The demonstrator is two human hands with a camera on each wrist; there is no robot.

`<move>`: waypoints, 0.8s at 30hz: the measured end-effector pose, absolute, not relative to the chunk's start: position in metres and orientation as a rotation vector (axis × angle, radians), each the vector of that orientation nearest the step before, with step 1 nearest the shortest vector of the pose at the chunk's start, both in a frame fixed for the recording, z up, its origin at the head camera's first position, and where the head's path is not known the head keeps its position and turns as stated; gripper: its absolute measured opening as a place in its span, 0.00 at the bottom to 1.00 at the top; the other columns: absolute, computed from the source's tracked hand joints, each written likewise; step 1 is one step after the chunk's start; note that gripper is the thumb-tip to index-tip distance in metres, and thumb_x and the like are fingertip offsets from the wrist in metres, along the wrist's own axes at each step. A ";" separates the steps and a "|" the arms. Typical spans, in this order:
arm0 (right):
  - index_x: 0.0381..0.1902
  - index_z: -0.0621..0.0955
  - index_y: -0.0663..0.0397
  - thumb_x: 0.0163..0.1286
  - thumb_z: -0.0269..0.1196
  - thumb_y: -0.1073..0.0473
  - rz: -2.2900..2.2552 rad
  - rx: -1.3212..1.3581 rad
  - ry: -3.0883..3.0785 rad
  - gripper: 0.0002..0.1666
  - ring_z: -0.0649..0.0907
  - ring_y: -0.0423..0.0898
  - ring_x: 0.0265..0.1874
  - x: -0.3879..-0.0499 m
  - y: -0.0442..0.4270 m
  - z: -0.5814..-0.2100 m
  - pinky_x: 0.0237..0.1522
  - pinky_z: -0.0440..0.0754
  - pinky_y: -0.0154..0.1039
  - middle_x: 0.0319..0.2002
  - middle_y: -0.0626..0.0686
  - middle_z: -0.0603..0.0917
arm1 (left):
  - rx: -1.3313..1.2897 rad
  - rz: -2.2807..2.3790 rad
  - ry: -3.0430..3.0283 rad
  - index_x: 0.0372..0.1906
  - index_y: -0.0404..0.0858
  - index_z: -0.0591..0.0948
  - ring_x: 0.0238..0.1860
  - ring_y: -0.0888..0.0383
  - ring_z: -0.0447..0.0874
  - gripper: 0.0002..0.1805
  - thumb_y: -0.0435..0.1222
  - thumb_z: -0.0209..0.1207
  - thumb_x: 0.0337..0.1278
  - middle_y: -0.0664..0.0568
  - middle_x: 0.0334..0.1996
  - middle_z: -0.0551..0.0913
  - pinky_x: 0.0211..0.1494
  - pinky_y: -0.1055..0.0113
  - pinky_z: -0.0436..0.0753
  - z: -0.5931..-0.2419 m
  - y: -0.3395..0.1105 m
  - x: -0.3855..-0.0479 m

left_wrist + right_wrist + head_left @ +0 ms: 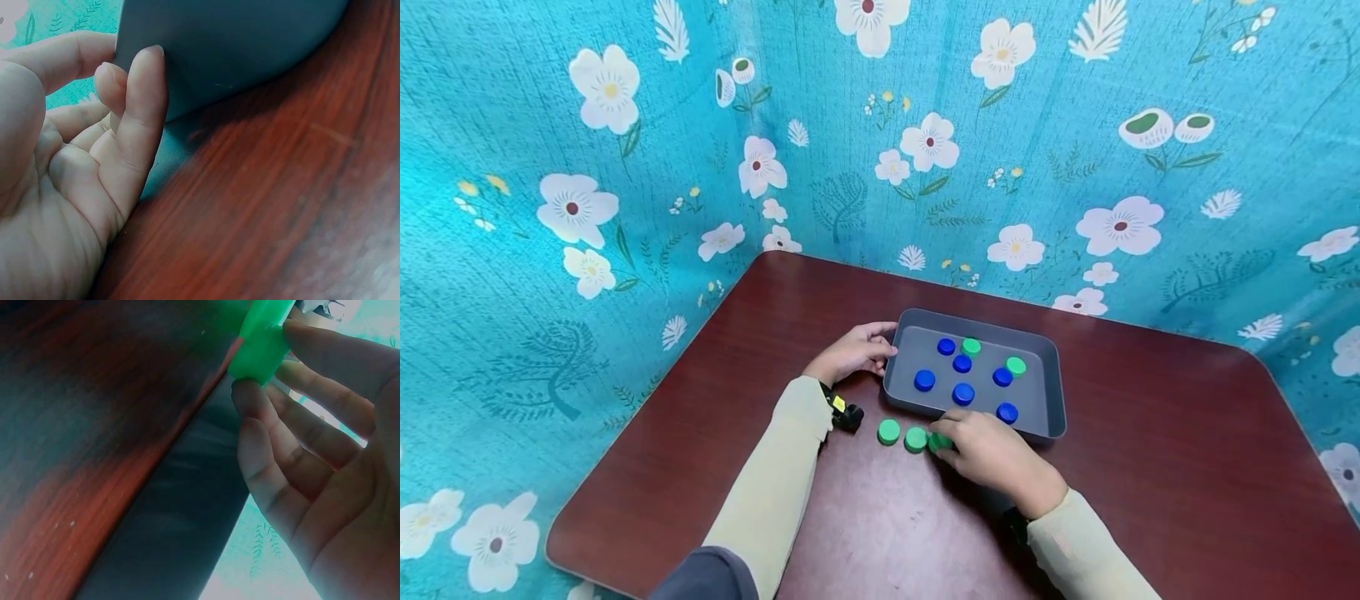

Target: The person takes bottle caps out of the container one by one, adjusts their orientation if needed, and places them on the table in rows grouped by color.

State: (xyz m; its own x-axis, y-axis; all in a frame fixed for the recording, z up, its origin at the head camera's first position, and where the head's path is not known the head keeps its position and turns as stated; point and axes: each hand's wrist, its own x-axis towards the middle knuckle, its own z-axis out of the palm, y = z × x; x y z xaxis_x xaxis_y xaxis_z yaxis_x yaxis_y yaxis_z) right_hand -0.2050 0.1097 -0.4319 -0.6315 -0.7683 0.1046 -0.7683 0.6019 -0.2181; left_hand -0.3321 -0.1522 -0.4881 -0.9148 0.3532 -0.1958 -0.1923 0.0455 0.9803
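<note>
Blue flowered cloth [835, 108] fills the upper part of the frame and hangs down both sides, right behind the far edge of the surface [1165, 467]. The surface is reddish-brown and glossy, with rounded corners, and spreads across the lower half; a pale glare lies at bottom centre.

A dark grey tray [913, 354] sits on it, right of centre. The left hand [857, 350] has its grip clamped on the tray's left rim; if it pulled or lifted, the tray could tilt or slide and the loose caps inside could shift. The right hand [988, 450] is just below the tray's near wall, its grip pinched on a green cap [259, 356]; whether that cap touches the surface, I cannot tell. Only fingertips seem to hold it, so a slack pinch could drop it, and too low a path could catch it on the tray's wall.

Two more green caps [916, 439] lie in a row to its left, close enough for a sideways brush to scatter them. Inside the tray, six blue caps [963, 393] and two green ones [971, 347] show; a careless drop could jostle those.
</note>
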 end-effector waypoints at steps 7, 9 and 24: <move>0.34 0.84 0.50 0.59 0.72 0.61 0.347 1.340 -2.813 0.06 0.78 0.36 0.26 -0.206 0.111 -0.434 0.30 0.80 0.36 0.31 0.45 0.78 | 0.171 1.928 1.937 0.73 0.41 0.63 0.22 0.54 0.74 0.35 0.31 0.60 0.62 0.45 0.26 0.76 0.30 0.63 0.82 -0.486 -0.152 -0.332; 0.33 0.84 0.50 0.59 0.71 0.61 0.344 1.342 -2.812 0.05 0.76 0.36 0.24 -0.206 0.111 -0.434 0.28 0.79 0.35 0.30 0.45 0.78 | 0.171 1.927 1.940 0.73 0.41 0.63 0.22 0.54 0.74 0.34 0.31 0.60 0.63 0.45 0.26 0.76 0.30 0.64 0.82 -0.485 -0.152 -0.331; 0.28 0.82 0.49 0.58 0.71 0.62 0.312 1.341 -2.828 0.06 0.70 0.36 0.21 -0.207 0.111 -0.436 0.24 0.72 0.34 0.26 0.43 0.75 | 0.179 1.923 1.937 0.73 0.41 0.63 0.22 0.54 0.74 0.34 0.31 0.59 0.62 0.46 0.26 0.75 0.29 0.64 0.82 -0.488 -0.153 -0.333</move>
State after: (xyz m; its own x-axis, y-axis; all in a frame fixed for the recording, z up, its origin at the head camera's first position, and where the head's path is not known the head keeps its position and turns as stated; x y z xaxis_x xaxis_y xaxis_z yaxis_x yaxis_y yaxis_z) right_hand -0.2073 0.1111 -0.4361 -0.6365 -0.7670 0.0809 -0.7662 0.6168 -0.1802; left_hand -0.3333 -0.1530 -0.4877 -0.9104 0.3668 -0.1915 -0.1888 0.0436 0.9811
